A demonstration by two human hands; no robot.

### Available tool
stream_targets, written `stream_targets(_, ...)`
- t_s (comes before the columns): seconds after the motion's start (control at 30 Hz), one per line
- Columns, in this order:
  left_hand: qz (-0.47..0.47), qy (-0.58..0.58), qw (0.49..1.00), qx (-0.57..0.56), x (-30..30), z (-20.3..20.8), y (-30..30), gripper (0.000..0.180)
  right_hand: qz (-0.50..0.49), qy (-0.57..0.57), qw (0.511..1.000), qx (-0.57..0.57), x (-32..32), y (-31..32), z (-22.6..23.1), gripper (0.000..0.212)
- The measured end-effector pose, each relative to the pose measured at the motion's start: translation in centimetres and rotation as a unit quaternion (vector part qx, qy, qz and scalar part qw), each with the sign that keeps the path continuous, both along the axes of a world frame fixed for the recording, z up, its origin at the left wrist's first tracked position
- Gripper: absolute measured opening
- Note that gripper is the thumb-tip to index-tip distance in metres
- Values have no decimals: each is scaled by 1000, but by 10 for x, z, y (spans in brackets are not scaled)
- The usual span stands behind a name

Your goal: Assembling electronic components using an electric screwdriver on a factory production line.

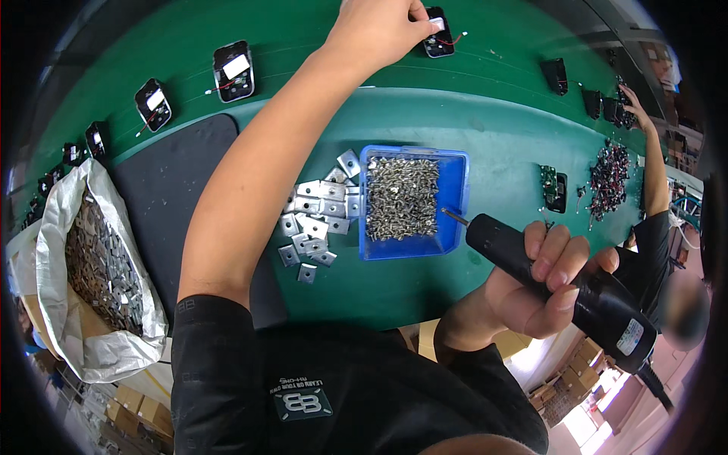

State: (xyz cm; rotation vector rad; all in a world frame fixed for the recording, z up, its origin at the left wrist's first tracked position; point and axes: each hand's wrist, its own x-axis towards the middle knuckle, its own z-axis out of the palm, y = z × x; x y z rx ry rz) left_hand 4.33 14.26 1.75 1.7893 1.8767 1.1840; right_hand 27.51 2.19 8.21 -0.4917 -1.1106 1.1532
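Observation:
My left arm stretches across to the far side, where my left hand [379, 30] is closed at the left edge of a small black casing [440, 44]. Its thumb lies by a white block in the casing; red wires with a white plug trail out to the right. My right hand [547, 280] is wrapped round a black electric screwdriver [504, 246], its bit pointing up and left at a blue bin [453, 201]. The bin holds many small screws [402, 199]. Loose square metal plates [322, 206] with holes lie left of the bin, partly behind my left forearm.
A white sack [98, 349] full of metal pieces stands at the left by a dark mat [171, 182]. More casings [233, 72] sit along the far green strip. At right are a circuit board [548, 182], a wire heap [609, 174] and another person's hand [637, 110].

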Motion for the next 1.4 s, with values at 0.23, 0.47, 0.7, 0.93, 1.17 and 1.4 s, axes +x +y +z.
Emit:
stream_targets(0.23, 33, 26, 999, -11, 3, 0, 10, 20, 100, 2, 995, 20, 7, 5, 0, 48)
stream_targets(0.47, 21, -5, 995, -93, -1, -2, 17, 16, 101, -2, 995, 23, 7, 6, -2, 48)
stream_targets(0.7, 25, -88, 993, -69, -19, -5, 12, 20, 47, 31, 998, -13, -4, -1, 1, 52)
stream_targets(0.93, 7, 56, 998, -23, -42, 14, -100, 20, 47, 32, 998, 3, -7, -9, 7, 49)
stream_targets(1.17, 62, -3, 989, -137, -46, 8, -192, 27, 88, 51, 995, 13, -8, -12, 14, 45)
stream_targets(1.4, -82, 37, 996, 5, -16, 45, -213, 33, 151, 138, 979, 0, -20, -32, 39, 35)
